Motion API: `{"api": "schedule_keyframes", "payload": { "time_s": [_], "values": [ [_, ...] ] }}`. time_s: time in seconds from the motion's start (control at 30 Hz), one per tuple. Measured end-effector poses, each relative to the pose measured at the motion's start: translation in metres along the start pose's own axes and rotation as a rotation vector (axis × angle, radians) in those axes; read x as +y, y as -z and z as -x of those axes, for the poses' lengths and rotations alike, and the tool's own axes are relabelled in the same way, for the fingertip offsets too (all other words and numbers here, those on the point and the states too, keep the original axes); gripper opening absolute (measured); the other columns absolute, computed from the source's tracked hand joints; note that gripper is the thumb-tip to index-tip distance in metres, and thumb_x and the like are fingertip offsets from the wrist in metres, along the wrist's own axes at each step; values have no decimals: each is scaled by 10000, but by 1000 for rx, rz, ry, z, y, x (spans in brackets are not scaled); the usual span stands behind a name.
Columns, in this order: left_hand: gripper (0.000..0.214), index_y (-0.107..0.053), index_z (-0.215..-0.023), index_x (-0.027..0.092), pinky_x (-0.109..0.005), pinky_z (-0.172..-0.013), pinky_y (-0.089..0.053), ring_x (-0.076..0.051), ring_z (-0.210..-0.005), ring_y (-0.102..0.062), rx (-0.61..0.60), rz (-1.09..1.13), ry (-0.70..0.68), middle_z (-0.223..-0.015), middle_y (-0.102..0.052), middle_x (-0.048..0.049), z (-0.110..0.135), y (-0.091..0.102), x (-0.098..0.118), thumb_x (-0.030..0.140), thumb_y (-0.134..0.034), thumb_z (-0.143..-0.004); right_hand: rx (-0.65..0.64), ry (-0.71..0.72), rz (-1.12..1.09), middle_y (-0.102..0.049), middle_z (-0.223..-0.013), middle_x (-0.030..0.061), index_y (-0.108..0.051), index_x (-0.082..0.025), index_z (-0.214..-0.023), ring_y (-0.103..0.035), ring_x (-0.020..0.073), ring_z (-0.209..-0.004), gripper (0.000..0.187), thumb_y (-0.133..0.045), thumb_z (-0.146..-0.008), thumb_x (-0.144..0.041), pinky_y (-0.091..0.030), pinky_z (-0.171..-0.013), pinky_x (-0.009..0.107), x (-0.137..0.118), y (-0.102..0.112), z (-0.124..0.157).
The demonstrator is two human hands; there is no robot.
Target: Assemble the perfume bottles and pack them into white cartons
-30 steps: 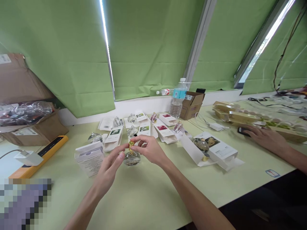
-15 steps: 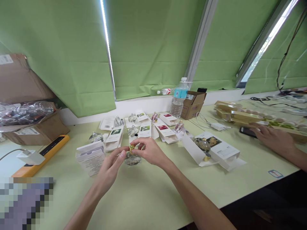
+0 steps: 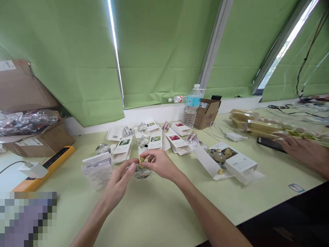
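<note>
A flattened clear glass bottle [image 3: 143, 174] with a gold neck, like a perfume bottle, stands on the table in front of me. My right hand [image 3: 160, 164] pinches the gold sprayer top [image 3: 141, 160] between thumb and fingers. From the other side, my left hand [image 3: 120, 178] has its fingertips closed in on the neck, partly hiding it. Just left of it stands a white printed carton [image 3: 97, 171]. Behind my hands lie several open cartons with similar bottles, among them a green-pictured carton [image 3: 155, 140] and a clear bottle [image 3: 143, 141].
To the right, an opened carton [image 3: 243, 161] holds a bottle and a gold cap [image 3: 222, 169]. A co-worker's hand [image 3: 303, 152] rests by a dark phone [image 3: 271, 144]. An orange power strip [image 3: 55, 163] and cardboard box [image 3: 41, 140] are left; a water bottle [image 3: 191, 108] stands behind.
My two hands keep almost the same place on the bottle's gold top. The co-worker's hand has shifted slightly right, showing more of the dark phone.
</note>
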State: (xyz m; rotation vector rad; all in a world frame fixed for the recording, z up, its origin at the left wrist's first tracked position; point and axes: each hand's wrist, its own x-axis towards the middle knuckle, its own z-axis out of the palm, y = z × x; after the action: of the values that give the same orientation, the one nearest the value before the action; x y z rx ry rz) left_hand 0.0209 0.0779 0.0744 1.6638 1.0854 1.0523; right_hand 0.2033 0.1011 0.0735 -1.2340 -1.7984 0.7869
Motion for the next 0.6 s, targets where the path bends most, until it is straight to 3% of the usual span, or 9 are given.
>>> {"api": "schedule_keyframes", "payload": {
  "time_s": [0.6],
  "values": [
    [426, -619, -1182, 256, -406, -966, -429, -278, -1089, -594, -71, -68, 25, -1206, -643, -61, -2, 5, -2, 518, -461, -884, -12, 51, 63, -694, -904, 16, -705, -218, -914, -572, 131, -669, 156, -634, -779, -251, -443, -598, 245, -2, 1, 2]
  ]
}}
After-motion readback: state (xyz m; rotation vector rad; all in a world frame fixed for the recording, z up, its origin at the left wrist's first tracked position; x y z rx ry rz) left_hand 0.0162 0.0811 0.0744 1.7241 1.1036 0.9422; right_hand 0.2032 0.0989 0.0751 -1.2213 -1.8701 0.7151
